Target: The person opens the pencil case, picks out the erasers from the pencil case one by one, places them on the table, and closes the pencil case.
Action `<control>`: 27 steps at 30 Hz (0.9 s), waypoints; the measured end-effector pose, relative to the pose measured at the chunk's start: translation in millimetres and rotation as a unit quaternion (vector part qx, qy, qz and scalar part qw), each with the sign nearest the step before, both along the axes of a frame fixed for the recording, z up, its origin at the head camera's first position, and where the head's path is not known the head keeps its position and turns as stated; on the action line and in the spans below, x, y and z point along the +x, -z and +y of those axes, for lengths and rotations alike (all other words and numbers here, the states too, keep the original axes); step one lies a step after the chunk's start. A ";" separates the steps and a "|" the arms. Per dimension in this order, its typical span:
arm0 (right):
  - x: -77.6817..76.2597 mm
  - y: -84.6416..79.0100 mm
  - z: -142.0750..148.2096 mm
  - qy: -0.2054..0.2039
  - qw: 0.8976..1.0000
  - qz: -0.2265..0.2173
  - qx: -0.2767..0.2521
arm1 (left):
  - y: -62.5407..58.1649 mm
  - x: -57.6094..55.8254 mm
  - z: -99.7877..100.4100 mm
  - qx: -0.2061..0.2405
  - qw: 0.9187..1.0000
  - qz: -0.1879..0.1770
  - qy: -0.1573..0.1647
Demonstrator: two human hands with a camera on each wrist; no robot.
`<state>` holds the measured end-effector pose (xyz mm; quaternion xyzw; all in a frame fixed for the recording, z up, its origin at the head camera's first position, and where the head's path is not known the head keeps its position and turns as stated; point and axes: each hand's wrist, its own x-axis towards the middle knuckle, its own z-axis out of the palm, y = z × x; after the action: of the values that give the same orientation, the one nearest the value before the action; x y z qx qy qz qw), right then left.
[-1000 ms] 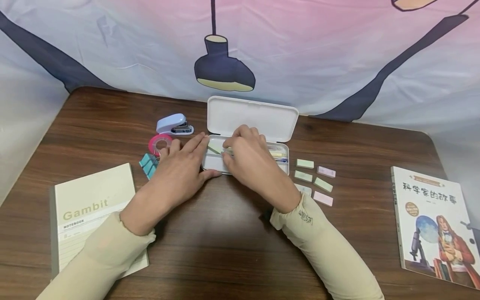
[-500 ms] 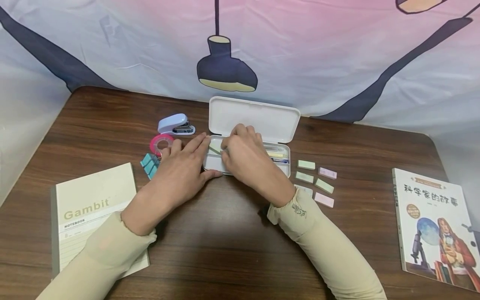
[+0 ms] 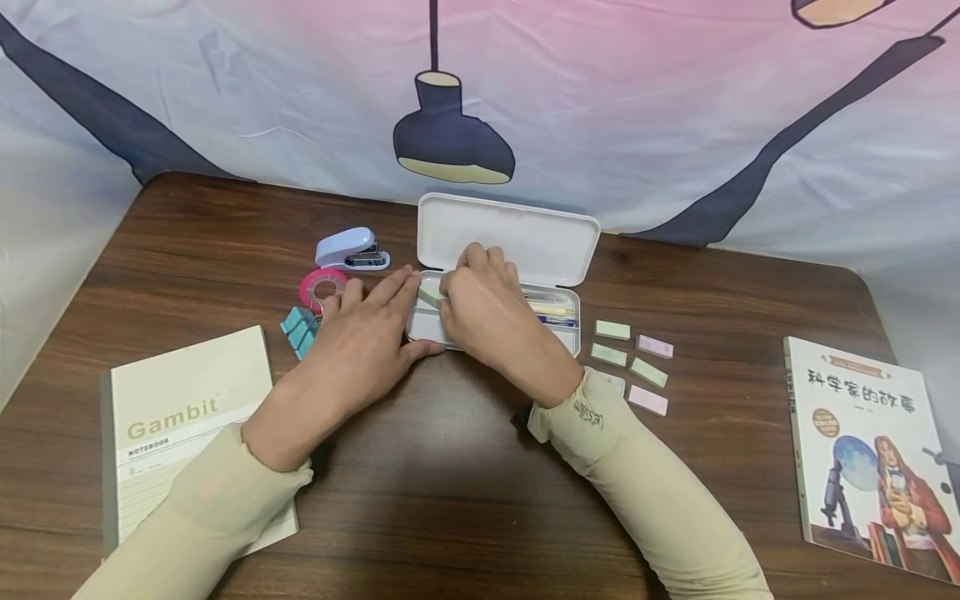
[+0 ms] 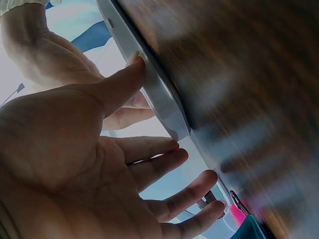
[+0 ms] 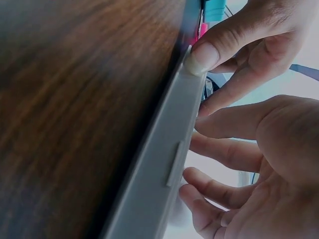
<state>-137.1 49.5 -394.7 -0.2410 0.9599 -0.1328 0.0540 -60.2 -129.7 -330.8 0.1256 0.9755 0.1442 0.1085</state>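
Observation:
A white pencil case (image 3: 567,340) lies with its lid (image 3: 510,237) raised. My left hand (image 3: 367,333) rests at its left end, fingers stretched along the side. The left thumb touches the front wall, as the left wrist view (image 4: 142,64) also shows. My right hand (image 3: 487,308) reaches into the case with bent fingers. In the right wrist view its fingertips (image 5: 204,127) dip behind the front wall, and I cannot tell whether they hold anything. A narrow green piece (image 3: 430,297) lies inside, left of them. Pens (image 3: 551,309) lie in the right part.
Several green and pink eraser-like blocks (image 3: 647,400) lie to the right. A light-blue stapler (image 3: 348,248), pink tape roll (image 3: 318,287) and teal binder clips (image 3: 298,329) are on the left. A notebook (image 3: 180,400) and an illustrated book (image 3: 862,458) flank the table.
My right hand has shifted slightly left within the pencil case, uncovering more of the pens. The left hand has stayed at the case's left end.

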 end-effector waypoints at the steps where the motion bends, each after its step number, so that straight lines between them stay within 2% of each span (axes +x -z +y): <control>1: 0.1 -1.2 0.0 0.001 1.000 -0.003 -0.001 | 0.1 0.1 0.0 -0.001 1.000 0.000 0.000; 5: 5.6 -19.4 -0.3 0.005 0.999 -0.035 -0.011 | 0.5 0.0 0.2 -0.002 1.000 -0.001 0.001; 8: 6.2 -20.9 1.0 0.010 0.998 -0.049 -0.028 | 0.8 -0.1 0.3 -0.003 1.000 -0.003 0.001; 12: 0.0 -2.5 5.6 0.011 0.998 -0.039 -0.056 | 0.9 -0.1 0.2 -0.004 1.000 -0.004 0.001; 15: -2.2 5.0 9.1 0.007 0.998 -0.023 -0.064 | 1.0 0.0 0.2 -0.004 1.000 -0.005 0.002; 27: -3.1 8.0 17.3 -0.001 0.995 -0.018 -0.094 | 0.2 -0.5 0.2 -0.006 1.000 -0.002 0.002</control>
<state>-140.2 66.8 -402.7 -0.2435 0.9417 -0.2270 0.0483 -60.7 -129.5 -331.0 0.1269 0.9759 0.1383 0.1111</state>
